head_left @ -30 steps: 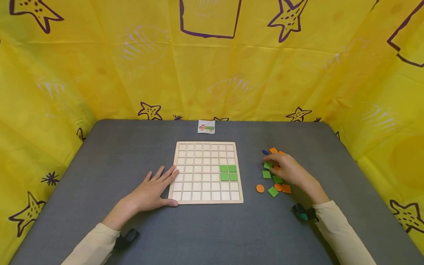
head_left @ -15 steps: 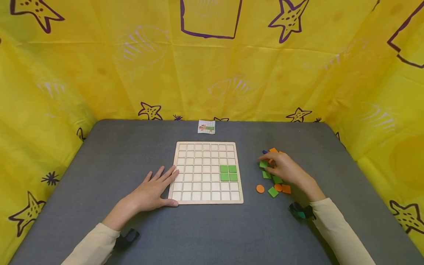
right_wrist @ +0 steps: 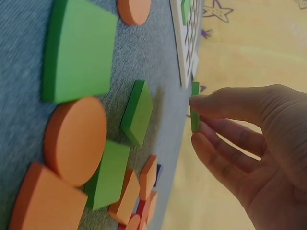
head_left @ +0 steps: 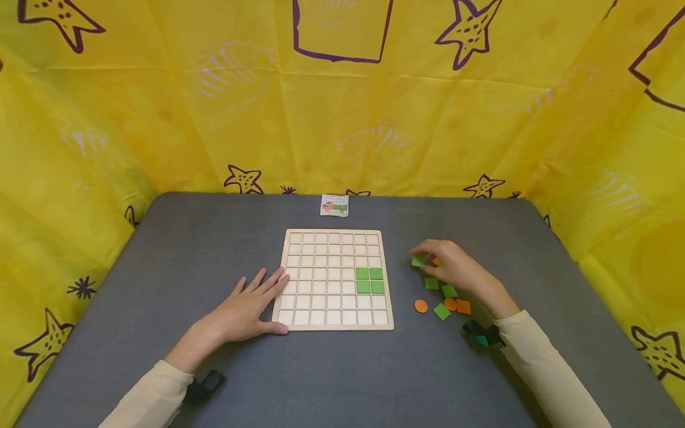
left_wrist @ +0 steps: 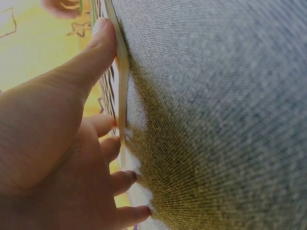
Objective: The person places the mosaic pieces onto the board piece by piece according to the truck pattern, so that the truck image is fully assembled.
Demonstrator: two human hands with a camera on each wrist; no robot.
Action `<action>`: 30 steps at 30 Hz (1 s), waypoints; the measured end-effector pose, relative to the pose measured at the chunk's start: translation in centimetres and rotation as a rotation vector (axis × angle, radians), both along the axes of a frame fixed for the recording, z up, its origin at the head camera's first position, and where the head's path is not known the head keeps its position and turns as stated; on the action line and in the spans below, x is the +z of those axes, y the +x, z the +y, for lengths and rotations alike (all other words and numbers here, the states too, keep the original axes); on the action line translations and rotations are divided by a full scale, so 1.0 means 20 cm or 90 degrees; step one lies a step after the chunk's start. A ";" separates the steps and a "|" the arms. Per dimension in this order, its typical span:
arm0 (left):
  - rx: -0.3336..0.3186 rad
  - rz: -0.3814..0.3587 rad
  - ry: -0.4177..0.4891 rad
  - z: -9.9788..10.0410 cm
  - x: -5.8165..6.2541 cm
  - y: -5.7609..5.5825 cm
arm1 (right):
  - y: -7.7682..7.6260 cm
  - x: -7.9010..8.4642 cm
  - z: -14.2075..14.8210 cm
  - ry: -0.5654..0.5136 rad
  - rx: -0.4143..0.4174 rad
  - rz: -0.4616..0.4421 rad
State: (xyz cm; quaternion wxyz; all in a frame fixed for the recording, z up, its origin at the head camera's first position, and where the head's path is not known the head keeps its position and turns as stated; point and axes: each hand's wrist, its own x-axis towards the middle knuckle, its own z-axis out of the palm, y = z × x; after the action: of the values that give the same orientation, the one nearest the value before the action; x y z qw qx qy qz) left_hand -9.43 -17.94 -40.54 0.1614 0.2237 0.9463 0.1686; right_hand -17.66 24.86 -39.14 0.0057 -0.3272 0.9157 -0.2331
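Note:
My right hand (head_left: 455, 264) pinches a green square tile (right_wrist: 195, 108) between thumb and fingertips, lifted off the table in the right wrist view. Below it lies a loose pile of pieces, with a green square (head_left: 442, 311), an orange disc (head_left: 421, 306) and an orange square (head_left: 463, 307) in sight; the hand hides part of the pile. My left hand (head_left: 241, 312) is spread flat at the left edge of the wooden grid board (head_left: 321, 328), thumb and fingertips on its rim. Several green tiles (head_left: 363, 286) sit in cells at the board's right side.
A small printed card (head_left: 334, 205) with a coloured grid picture lies behind the board, near the table's far edge. A yellow patterned cloth (head_left: 342, 107) stands round the back and sides of the grey table (head_left: 332, 380).
My right hand has moved left and a little away from me with the green square tile, out of the pile toward the board. The left hand has stayed on the board's edge.

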 end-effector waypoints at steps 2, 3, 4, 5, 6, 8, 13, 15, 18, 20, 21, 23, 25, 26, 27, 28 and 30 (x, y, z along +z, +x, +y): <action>0.001 0.001 0.001 0.00 0.00 0.00 | 0.00 0.00 -0.02 0.001 -0.001 -0.003; 0.001 0.001 0.001 0.00 0.00 0.00 | 0.00 0.00 -0.02 0.002 -0.001 -0.005; 0.001 0.002 0.001 0.00 0.00 0.00 | 0.00 0.01 -0.03 0.003 -0.001 -0.006; 0.002 0.001 0.001 0.00 0.00 0.00 | 0.00 0.01 -0.04 0.004 0.000 -0.008; 0.001 0.002 0.001 0.00 0.00 0.00 | 0.00 0.00 -0.05 0.004 0.002 -0.009; 0.002 0.001 0.001 0.00 0.00 0.00 | -0.01 0.01 -0.07 0.005 0.006 -0.009; 0.004 0.000 -0.001 0.00 -0.01 0.00 | -0.02 0.01 -0.11 0.001 0.024 0.001; 0.004 0.000 -0.001 0.00 -0.01 0.00 | -0.02 0.01 -0.13 0.003 0.026 0.000; 0.004 0.000 0.000 0.00 -0.01 0.00 | -0.02 0.02 -0.15 0.009 0.024 -0.003; 0.005 -0.001 0.001 0.00 0.00 0.00 | -0.03 0.02 -0.16 0.014 0.021 -0.009; 0.005 -0.001 0.000 0.00 0.00 0.00 | -0.03 0.02 -0.17 0.015 0.021 -0.011; 0.004 -0.002 -0.001 0.00 0.00 0.00 | -0.03 0.02 -0.18 0.019 0.024 -0.013; 0.004 -0.003 -0.001 0.00 0.00 0.00 | -0.03 0.02 -0.20 0.018 0.025 -0.015; 0.004 -0.003 -0.001 0.00 0.00 0.00 | -0.03 0.02 -0.20 0.016 0.025 -0.017; 0.004 -0.004 -0.001 0.00 0.00 0.00 | -0.03 0.02 -0.21 0.014 0.027 -0.016; 0.004 -0.004 -0.001 0.00 0.00 0.00 | -0.03 0.02 -0.21 0.011 0.029 -0.015; 0.003 -0.004 -0.002 0.00 0.00 0.00 | -0.04 0.02 -0.22 0.004 0.031 -0.019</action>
State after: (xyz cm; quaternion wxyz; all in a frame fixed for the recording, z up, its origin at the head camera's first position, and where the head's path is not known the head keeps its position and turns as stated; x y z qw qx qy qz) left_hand -9.44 -17.87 -40.56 0.1640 0.2207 0.9466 0.1685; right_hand -18.42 20.50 -38.81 0.0262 -0.3457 0.9081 -0.2350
